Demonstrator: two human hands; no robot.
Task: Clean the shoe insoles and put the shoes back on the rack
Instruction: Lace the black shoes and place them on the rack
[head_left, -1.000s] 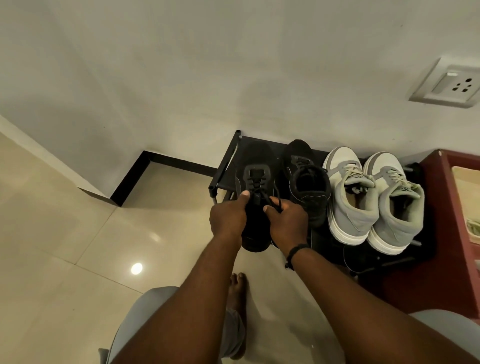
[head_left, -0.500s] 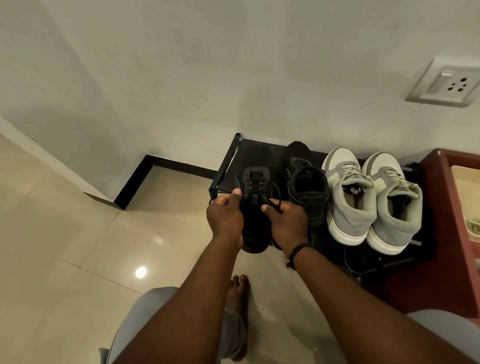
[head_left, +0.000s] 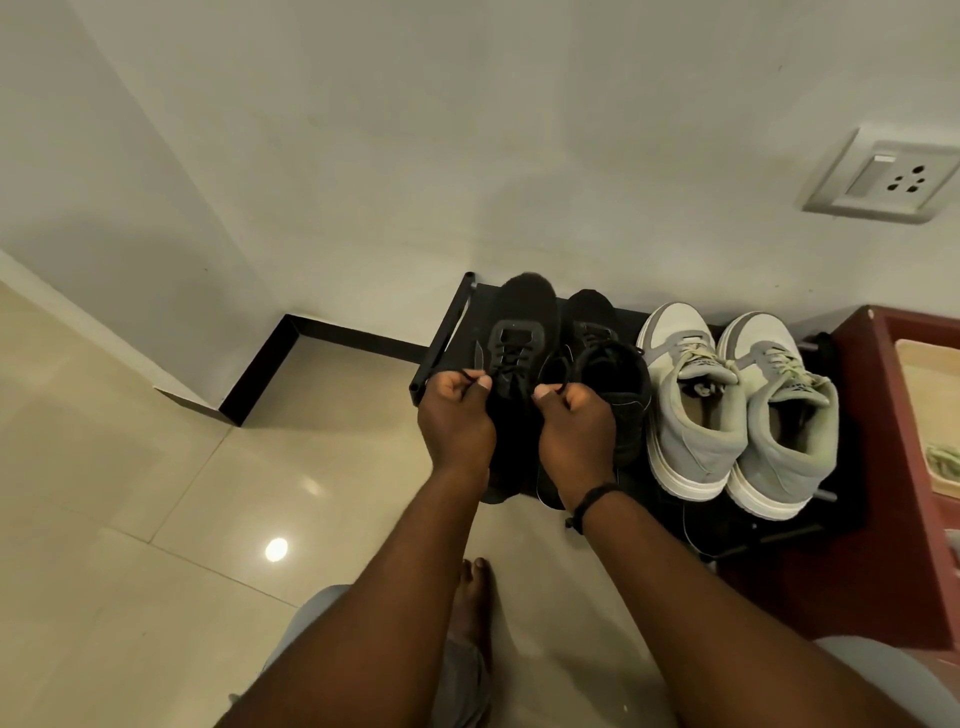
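1. Both hands are working the laces of the left black shoe (head_left: 511, 358), which sits on the top shelf of the black rack (head_left: 441, 343) with its toe to the wall. Looks like the lace-tidying bit of putting it back, or maybe loosening to get at the insole. Can't tell which from here.
2. Left hand (head_left: 456, 421): grip pinched together on a lace end (head_left: 470, 373) between thumb and forefinger, pulled out to the left.
3. Right hand (head_left: 576, 428): grip closed on the other lace end (head_left: 551, 388), just beside the collar of the second black shoe (head_left: 605, 374).
4. No insole in sight, and the shoe mouth is hidden under the hands, so I can't say whether it's in or out.
5. Next move, my guess: keep both ends taut and even, cross or tuck them, then let go without dragging the shoe forward.
6. Edges: the heel already hangs over the front of the rack above the floor tiles (head_left: 208, 519), so a pull toward the body could tip it off.
7. Room: open floor to the left. To the right it's tight, the black pair touching, the grey sneakers (head_left: 737, 415) right next to them, and a red cabinet (head_left: 883, 467) beyond. The wall (head_left: 415, 156) is close behind the toes.
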